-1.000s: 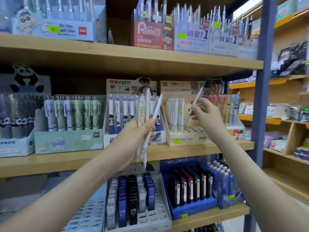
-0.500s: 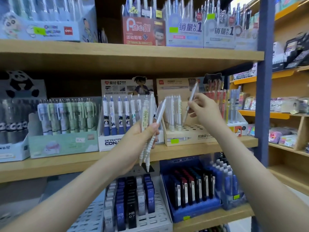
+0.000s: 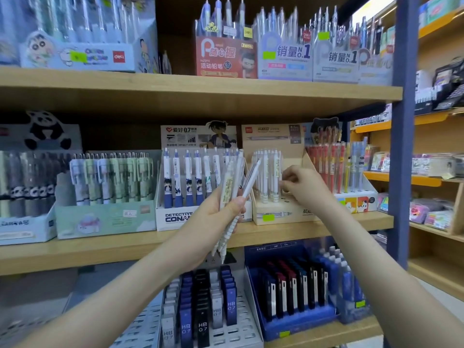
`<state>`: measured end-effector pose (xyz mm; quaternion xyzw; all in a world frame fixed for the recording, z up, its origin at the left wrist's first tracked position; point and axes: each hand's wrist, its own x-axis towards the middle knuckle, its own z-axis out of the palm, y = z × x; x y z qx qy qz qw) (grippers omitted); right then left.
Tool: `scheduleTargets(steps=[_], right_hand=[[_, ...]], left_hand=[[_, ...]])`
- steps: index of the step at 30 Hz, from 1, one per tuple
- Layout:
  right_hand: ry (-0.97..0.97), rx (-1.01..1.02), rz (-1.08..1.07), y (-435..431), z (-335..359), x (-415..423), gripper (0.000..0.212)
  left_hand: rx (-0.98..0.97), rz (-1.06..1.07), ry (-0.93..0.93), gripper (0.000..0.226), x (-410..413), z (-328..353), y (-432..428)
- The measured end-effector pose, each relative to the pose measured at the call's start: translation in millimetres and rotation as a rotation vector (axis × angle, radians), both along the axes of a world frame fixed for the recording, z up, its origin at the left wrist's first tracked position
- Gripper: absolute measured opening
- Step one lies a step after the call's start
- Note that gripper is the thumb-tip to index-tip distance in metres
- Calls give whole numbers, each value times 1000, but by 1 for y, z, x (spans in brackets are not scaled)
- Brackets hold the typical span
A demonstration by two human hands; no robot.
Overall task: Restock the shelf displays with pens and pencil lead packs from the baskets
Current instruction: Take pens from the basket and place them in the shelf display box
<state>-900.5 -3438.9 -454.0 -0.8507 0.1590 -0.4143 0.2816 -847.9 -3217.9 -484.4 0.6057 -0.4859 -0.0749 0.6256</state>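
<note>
**Hands at the middle shelf (image 3: 100,249)**

A bundle of white pens (image 3: 232,194) sits in the left hand (image 3: 216,217), fingers (image 3: 236,202) wrapped round its middle and tips pointing down. The right hand (image 3: 303,188) reaches into the beige display box (image 3: 281,214). Its curled fingers (image 3: 288,180) meet the rightmost of the standing pens (image 3: 267,177); whether they pinch it, I cannot tell. Below, a perforated tray (image 3: 241,330) holds lead packs (image 3: 202,310).

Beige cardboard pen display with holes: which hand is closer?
Right. The right hand is inside the beige cardboard display, at its standing pens; the left hand grips white pens just left of it.
</note>
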Motion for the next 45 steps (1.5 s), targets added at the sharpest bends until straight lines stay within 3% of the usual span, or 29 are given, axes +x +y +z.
scheduleTargets(steps=[3, 5, 9, 18, 24, 28, 31, 36, 42, 45], right_hand=[[-253, 46, -7, 16, -7, -17, 14], [-391, 154, 172, 38, -12, -35, 10], [-180, 234, 545, 81, -22, -48, 14], [-425, 476, 702, 71, -6, -56, 18], [-554, 426, 424, 39, 8, -62, 17], [-567, 483, 464, 38, 2, -59, 24], [-503, 417, 460, 46, -6, -52, 21], [-619, 278, 199, 32, 4, -47, 12], [-441, 133, 87, 13, 6, -30, 17], [-441, 109, 90, 12, 9, -24, 18]], left_hand=[[1, -10, 9, 39, 2, -1, 0], [5, -23, 19, 32, 1, 0, -3], [-5, -60, -20, 21, -7, 0, -10], [35, 48, -35, 12, -4, 10, -10], [-1, 152, 28, 9, 5, 3, -7], [36, 134, 10, 14, 6, -2, -6], [48, 115, 1, 14, 2, -3, -9], [47, 96, -11, 14, 1, -1, -8], [53, 102, 0, 21, 8, -2, -6], [55, 93, 15, 23, 10, -5, -6]])
